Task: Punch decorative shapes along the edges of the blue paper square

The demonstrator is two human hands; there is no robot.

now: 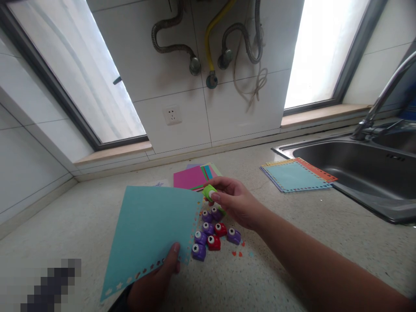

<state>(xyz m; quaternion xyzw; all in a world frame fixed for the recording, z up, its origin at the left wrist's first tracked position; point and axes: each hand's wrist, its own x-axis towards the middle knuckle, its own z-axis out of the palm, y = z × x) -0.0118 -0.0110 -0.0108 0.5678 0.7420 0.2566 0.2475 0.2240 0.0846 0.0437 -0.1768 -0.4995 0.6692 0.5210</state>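
My left hand (162,275) grips a light blue sheet of paper (152,225) near its lower right corner, thumb on top. Small punched shapes run along the sheet's lower and right edges. In my right hand (232,197) is a green craft punch (209,192), pinched between thumb and fingers at the sheet's upper right corner. Whether the paper sits inside the punch's slot I cannot tell. Below that hand, several purple craft punches (199,251) and two red craft punches (213,242) stand on the counter. Another green piece beside them is partly hidden by my right hand.
Coloured paper sheets (188,177), magenta on top, lie behind the blue sheet. A stack of punched sheets (295,175) rests at the right, against the steel sink (344,173). Small red paper cut-outs (239,254) are scattered on the speckled counter (260,281). A tiled wall stands behind.
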